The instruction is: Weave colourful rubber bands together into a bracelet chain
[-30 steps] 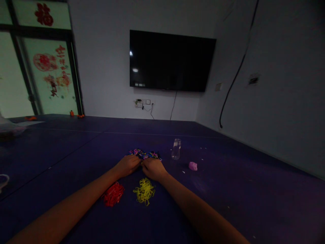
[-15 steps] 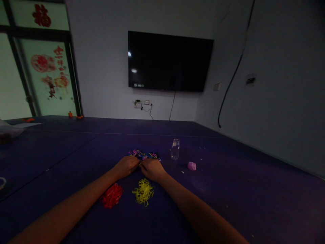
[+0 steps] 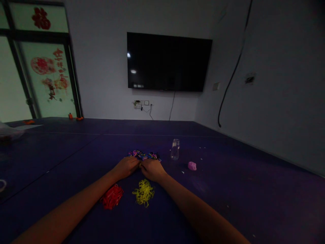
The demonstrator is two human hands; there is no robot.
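Observation:
My left hand and my right hand meet at the near edge of a pile of mixed-colour bands. Both are closed, fingertips together around a small yellow band that shows between them. The fingertips themselves are mostly hidden behind the backs of the hands. Nearer to me, a heap of red bands lies beside my left forearm, and a heap of yellow bands lies between the forearms.
A clear bottle stands upright right of the mixed pile. A pink lump and small white scraps lie on the purple surface. At the far left are a plastic bag and a round ring-like object.
The view has shifted very slightly. My hands stay in nearly the same place, still closed together, and the piles look unchanged.

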